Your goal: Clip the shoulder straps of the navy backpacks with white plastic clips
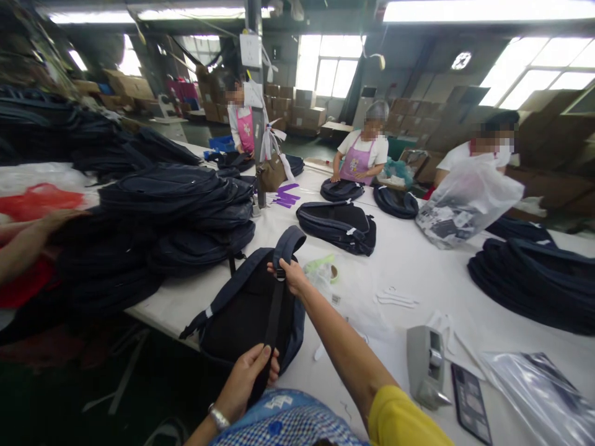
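A dark navy backpack (242, 310) lies back-side up at the near edge of the white table (409, 266). My right hand (292, 275) is closed on the upper part of its shoulder strap (274, 316), near the strap's curved top. My left hand (248, 378) grips the lower end of the same strap at the table's edge, so the strap runs taut between both hands. A watch or bracelet shows on my left wrist.
A tall pile of navy backpacks (162, 210) fills the left of the table, another pile (534, 279) the right. A tape dispenser (425, 365), a tape roll (330, 272) and plastic bags (539, 390) lie nearby. Several co-workers stand at the far side; another person's arm (23, 244) reaches in from the left.
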Tool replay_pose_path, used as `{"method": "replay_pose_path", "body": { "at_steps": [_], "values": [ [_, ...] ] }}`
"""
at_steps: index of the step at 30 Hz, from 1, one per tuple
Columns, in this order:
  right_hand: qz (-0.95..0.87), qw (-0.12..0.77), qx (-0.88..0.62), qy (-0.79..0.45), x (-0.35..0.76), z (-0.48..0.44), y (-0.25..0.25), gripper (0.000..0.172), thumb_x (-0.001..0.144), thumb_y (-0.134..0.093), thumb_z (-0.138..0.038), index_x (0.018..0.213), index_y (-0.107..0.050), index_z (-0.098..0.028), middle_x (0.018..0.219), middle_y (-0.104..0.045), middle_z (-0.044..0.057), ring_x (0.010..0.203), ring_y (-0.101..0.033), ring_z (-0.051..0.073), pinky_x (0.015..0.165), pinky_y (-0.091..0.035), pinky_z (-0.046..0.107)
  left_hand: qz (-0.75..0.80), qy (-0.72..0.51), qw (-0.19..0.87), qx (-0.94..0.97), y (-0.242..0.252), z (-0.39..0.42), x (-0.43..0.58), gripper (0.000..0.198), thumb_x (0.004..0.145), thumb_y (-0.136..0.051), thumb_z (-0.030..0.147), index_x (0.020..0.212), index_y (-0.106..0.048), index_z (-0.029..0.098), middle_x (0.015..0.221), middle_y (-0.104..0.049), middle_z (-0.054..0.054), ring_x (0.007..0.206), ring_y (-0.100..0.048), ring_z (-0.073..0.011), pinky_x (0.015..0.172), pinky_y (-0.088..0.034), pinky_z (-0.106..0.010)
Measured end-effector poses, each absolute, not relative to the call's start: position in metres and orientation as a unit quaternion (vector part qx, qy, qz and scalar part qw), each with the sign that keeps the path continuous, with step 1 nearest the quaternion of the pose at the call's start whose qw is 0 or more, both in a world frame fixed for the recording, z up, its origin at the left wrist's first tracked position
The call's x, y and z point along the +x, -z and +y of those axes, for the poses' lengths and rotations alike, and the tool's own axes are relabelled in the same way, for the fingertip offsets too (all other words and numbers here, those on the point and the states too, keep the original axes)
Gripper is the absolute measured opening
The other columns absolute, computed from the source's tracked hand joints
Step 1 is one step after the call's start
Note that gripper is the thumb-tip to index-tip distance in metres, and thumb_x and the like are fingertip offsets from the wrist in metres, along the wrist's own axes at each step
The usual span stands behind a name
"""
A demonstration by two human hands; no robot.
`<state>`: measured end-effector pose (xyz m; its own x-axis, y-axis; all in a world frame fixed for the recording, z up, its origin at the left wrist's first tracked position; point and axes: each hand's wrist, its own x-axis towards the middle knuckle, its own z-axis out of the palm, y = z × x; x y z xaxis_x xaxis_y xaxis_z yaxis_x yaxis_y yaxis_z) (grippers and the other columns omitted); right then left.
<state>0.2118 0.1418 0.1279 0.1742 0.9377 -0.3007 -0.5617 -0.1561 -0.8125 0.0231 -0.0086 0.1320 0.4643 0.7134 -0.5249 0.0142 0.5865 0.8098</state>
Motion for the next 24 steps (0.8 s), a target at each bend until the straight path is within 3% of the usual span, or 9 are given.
{"method": "replay_pose_path", "body": {
  "at_steps": [4,6,10,12,14,17,20,22,24],
  "values": [
    [-0.167,0.596,-0.409,-0.671,0.219,0.141,-0.138,0.007,0.09,-0.049,-0.022,0.096,-0.051,-0.018,0.08,-0.072,0.004,0.07,-0.07,0.016,0.065,-0.058,0.033,0.475,-0.23,0.696,0.488,-0.088,0.004,0.042,0.041,0.072,-0.062,0.054,0.084,-0.07,0.016,0.095,-0.069,-0.01,0.094,-0.061,-0.023,0.087,-0.046,-0.034],
    [-0.157,0.58,-0.403,-0.69,0.222,0.141,-0.143,0.007,0.091,-0.048,-0.021,0.096,-0.05,-0.018,0.083,-0.072,0.005,0.072,-0.07,0.016,0.068,-0.058,0.036,0.494,-0.258,0.659,0.505,-0.064,0.012,0.055,0.041,0.069,-0.066,0.051,0.088,-0.07,0.015,0.099,-0.068,-0.011,0.101,-0.06,-0.025,0.094,-0.043,-0.035],
    [-0.164,0.569,-0.404,-0.697,0.224,0.142,-0.148,0.008,0.091,-0.046,-0.019,0.098,-0.051,-0.016,0.085,-0.071,0.006,0.075,-0.069,0.016,0.071,-0.058,0.037,0.536,-0.315,0.636,0.458,-0.028,0.024,0.079,0.068,0.063,-0.072,0.045,0.12,-0.051,0.014,0.082,-0.066,-0.005,0.081,-0.065,-0.0213,0.078,-0.052,-0.034],
    [-0.171,0.562,-0.399,-0.704,0.222,0.142,-0.15,0.009,0.092,-0.045,-0.018,0.098,-0.052,-0.015,0.085,-0.071,0.007,0.075,-0.069,0.016,0.071,-0.058,0.036,0.542,-0.311,0.638,0.449,-0.018,0.028,0.087,0.073,0.064,-0.071,0.046,0.124,-0.045,0.014,0.075,-0.064,-0.002,0.069,-0.064,-0.0191,0.065,-0.053,-0.031],
    [-0.177,0.549,-0.394,-0.716,0.219,0.143,-0.151,0.01,0.092,-0.044,-0.018,0.096,-0.053,-0.014,0.083,-0.071,0.007,0.074,-0.069,0.016,0.07,-0.058,0.034,0.553,-0.291,0.636,0.454,-0.014,0.034,0.091,0.065,0.064,-0.07,0.049,0.115,-0.051,0.013,0.076,-0.064,-0.004,0.068,-0.063,-0.0193,0.062,-0.051,-0.03],
    [-0.186,0.539,-0.384,-0.726,0.217,0.144,-0.153,0.011,0.092,-0.046,-0.019,0.095,-0.054,-0.013,0.085,-0.071,0.009,0.073,-0.069,0.015,0.07,-0.058,0.032,0.569,-0.25,0.58,0.527,-0.013,0.045,0.091,0.043,0.067,-0.066,0.052,0.085,-0.062,0.014,0.072,-0.063,-0.005,0.07,-0.061,-0.0203,0.067,-0.048,-0.031],
    [-0.194,0.54,-0.375,-0.729,0.219,0.146,-0.153,0.012,0.092,-0.047,-0.02,0.096,-0.055,-0.012,0.088,-0.071,0.009,0.075,-0.069,0.015,0.071,-0.058,0.031,0.573,-0.232,0.494,0.611,-0.016,0.055,0.088,0.037,0.07,-0.062,0.054,0.06,-0.059,0.018,0.062,-0.057,-0.002,0.065,-0.056,-0.0186,0.067,-0.043,-0.029],
    [-0.193,0.539,-0.372,-0.731,0.222,0.148,-0.153,0.013,0.092,-0.046,-0.021,0.096,-0.055,-0.012,0.09,-0.071,0.009,0.078,-0.069,0.015,0.072,-0.058,0.031,0.567,-0.249,0.467,0.631,-0.019,0.06,0.088,0.036,0.068,-0.065,0.052,0.055,-0.058,0.019,0.067,-0.057,-0.003,0.064,-0.055,-0.0172,0.066,-0.042,-0.028],
    [-0.188,0.537,-0.368,-0.735,0.226,0.148,-0.152,0.013,0.093,-0.045,-0.02,0.096,-0.055,-0.012,0.09,-0.071,0.009,0.08,-0.069,0.015,0.073,-0.058,0.031,0.556,-0.278,0.474,0.624,-0.024,0.063,0.088,0.031,0.065,-0.068,0.049,0.065,-0.064,0.017,0.08,-0.06,-0.005,0.065,-0.054,-0.0157,0.065,-0.044,-0.027]
  ]
}}
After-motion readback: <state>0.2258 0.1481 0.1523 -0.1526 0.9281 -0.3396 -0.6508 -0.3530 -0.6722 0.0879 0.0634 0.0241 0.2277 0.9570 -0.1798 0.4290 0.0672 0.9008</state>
